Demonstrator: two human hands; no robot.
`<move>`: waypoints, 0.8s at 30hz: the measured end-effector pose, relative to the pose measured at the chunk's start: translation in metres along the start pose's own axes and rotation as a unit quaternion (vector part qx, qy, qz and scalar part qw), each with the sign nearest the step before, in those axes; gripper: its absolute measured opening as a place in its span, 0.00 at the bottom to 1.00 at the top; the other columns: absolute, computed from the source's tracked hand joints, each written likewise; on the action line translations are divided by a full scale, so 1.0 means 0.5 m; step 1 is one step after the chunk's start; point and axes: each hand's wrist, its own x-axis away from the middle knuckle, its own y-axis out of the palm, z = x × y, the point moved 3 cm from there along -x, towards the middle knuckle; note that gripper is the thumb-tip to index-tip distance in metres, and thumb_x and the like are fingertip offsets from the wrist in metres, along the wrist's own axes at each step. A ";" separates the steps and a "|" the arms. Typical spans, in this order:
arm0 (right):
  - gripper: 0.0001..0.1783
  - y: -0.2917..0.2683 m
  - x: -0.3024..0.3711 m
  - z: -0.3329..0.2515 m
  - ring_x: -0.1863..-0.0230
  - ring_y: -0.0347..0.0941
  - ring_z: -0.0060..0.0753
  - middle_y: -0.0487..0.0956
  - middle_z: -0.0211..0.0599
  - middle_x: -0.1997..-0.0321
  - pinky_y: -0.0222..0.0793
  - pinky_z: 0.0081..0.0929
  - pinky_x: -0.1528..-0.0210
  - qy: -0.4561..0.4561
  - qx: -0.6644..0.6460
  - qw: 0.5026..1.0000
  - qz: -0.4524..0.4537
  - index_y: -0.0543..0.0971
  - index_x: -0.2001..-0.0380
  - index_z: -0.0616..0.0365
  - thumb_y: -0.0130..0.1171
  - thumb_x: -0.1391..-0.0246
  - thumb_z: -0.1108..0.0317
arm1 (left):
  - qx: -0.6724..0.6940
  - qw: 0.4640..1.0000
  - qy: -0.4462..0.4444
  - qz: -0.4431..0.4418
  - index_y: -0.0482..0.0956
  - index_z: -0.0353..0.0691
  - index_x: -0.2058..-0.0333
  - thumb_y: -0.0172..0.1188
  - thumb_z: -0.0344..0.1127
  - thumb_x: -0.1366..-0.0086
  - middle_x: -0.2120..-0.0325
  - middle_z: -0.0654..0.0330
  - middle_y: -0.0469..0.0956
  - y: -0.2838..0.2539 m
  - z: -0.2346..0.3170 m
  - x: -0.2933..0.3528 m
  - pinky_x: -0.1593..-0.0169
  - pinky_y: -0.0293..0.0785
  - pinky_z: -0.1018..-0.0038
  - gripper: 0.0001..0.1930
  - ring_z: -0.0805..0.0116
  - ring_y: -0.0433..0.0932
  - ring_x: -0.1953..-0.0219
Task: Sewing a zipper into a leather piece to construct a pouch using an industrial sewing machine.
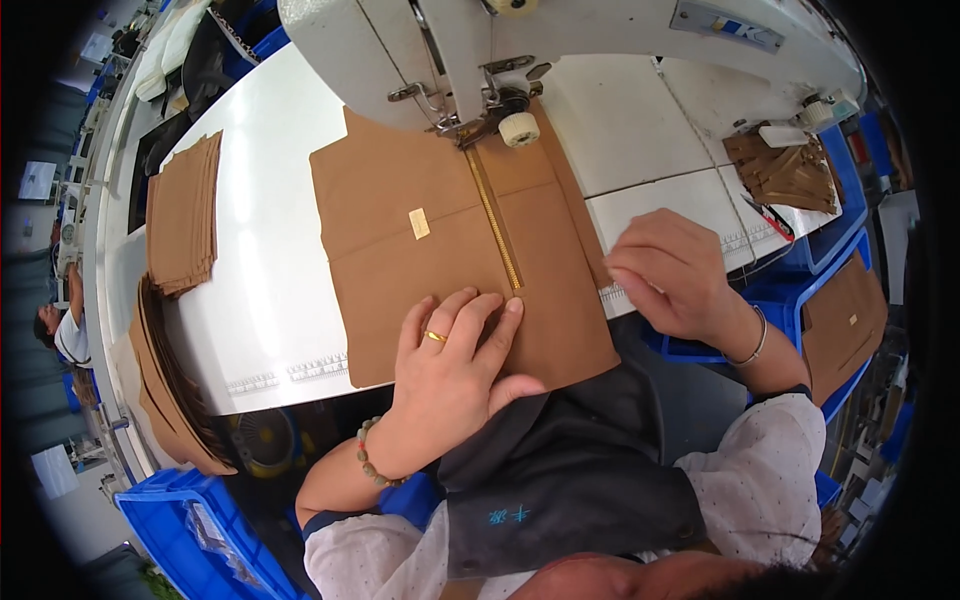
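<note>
A brown fabric panel (pixel 400 270) with a brass zipper (pixel 497 225) and a small pale label (pixel 418 224) lies on the white sewing table, its far end under the needle area of a sewing machine (pixel 470 125). My left hand (pixel 450 360) rests flat on the panel's near part, fingers spread, fingertips just below the zipper's near end. Beside the panel's right edge, my right hand (pixel 670 275) is closed with curled fingers, thumb and fingertips close together. Whatever sits between them, if anything, is too small or hidden to make out.
Brown pieces (pixel 182 215) are stacked at the left, with more panels (pixel 165 380) hanging over the table edge. Brown strips (pixel 785 172) and a red-handled tool (pixel 772 222) lie at the right. Blue crates (pixel 205 520) stand on both sides.
</note>
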 end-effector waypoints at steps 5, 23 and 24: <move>0.12 0.087 -0.044 -0.024 0.49 0.79 0.46 0.81 0.43 0.52 0.77 0.43 0.45 -0.085 -0.034 0.995 -0.045 0.82 0.58 0.62 0.64 0.44 0.67 | -0.050 0.998 0.007 0.024 0.82 0.45 0.42 0.71 0.48 0.43 0.46 0.60 0.76 0.023 -0.001 0.004 0.36 0.68 0.51 0.30 0.57 0.74 0.40; 0.18 0.117 -0.043 -0.043 0.42 0.77 0.46 0.82 0.49 0.48 0.73 0.46 0.36 -0.143 0.018 0.987 -0.067 0.82 0.57 0.67 0.65 0.43 0.61 | -0.055 0.997 0.008 -0.057 0.74 0.34 0.36 0.66 0.60 0.42 0.34 0.49 0.72 0.000 0.020 0.042 0.32 0.67 0.53 0.42 0.51 0.70 0.31; 0.18 0.117 -0.044 -0.042 0.43 0.78 0.46 0.82 0.49 0.48 0.73 0.46 0.36 -0.145 0.021 0.987 -0.065 0.82 0.57 0.67 0.65 0.43 0.62 | -0.025 0.996 -0.004 -0.080 0.75 0.35 0.37 0.66 0.59 0.41 0.35 0.50 0.73 -0.006 0.019 0.038 0.32 0.67 0.53 0.41 0.51 0.71 0.31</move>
